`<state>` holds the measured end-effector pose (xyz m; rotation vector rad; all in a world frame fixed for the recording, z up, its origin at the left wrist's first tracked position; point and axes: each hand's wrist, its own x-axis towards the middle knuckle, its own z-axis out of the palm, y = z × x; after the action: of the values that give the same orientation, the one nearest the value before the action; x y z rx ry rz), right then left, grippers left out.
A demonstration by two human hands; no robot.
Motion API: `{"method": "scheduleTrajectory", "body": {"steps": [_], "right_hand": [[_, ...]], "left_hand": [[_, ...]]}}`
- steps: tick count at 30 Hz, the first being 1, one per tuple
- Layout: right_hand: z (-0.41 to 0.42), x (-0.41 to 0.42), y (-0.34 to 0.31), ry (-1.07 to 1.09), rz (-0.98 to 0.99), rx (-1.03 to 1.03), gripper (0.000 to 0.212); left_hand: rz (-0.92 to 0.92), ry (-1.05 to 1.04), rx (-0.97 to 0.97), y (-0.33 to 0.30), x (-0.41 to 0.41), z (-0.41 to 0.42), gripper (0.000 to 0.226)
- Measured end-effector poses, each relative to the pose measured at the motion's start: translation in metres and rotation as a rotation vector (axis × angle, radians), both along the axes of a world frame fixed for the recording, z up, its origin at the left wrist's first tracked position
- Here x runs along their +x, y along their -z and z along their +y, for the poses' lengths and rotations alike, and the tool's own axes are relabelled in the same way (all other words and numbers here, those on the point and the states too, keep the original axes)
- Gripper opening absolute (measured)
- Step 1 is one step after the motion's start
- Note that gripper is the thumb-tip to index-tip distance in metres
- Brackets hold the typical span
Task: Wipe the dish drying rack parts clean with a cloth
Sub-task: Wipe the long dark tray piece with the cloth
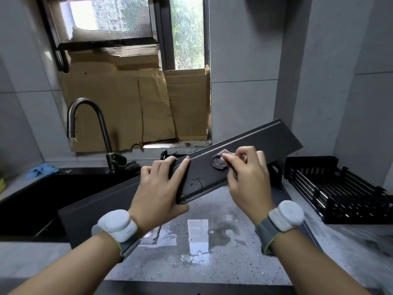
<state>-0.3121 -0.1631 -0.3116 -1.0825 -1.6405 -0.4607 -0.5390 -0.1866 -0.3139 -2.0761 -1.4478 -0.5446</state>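
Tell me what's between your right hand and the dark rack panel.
A crumpled grey cloth, pinched by the right hand and pressed onto the panel, in the head view.

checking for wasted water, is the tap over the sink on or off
Off, as far as this view shows: no stream falls from the faucet spout toward the dark sink. A slow drip cannot be ruled out.

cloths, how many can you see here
2: a grey cloth in the right hand on the dark panel, and a blue cloth left of the sink.
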Motion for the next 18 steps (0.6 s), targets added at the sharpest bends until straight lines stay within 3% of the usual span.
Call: {"method": "scheduleTrajectory", "body": {"steps": [6, 13, 18], "right_hand": [[-0.021, -0.037, 0.026, -0.176, -0.186, -0.031, 0.033], [-0.007, 0.006, 0.005, -0.055, 0.045, -0.038, 0.035], [-0.007, 0.007, 0.006, -0.012, -0.010, -0.030, 0.031]], "left_hand": [[-0.082, 0.004, -0.034, 0.000, 0.020, 0.012, 0.103], [-0.103, -0.010, -0.089, -0.006, 0.000, 0.020, 0.106], [-0.181, 0.050, -0.107, -0.009, 0.004, 0.019, 0.105]]}}
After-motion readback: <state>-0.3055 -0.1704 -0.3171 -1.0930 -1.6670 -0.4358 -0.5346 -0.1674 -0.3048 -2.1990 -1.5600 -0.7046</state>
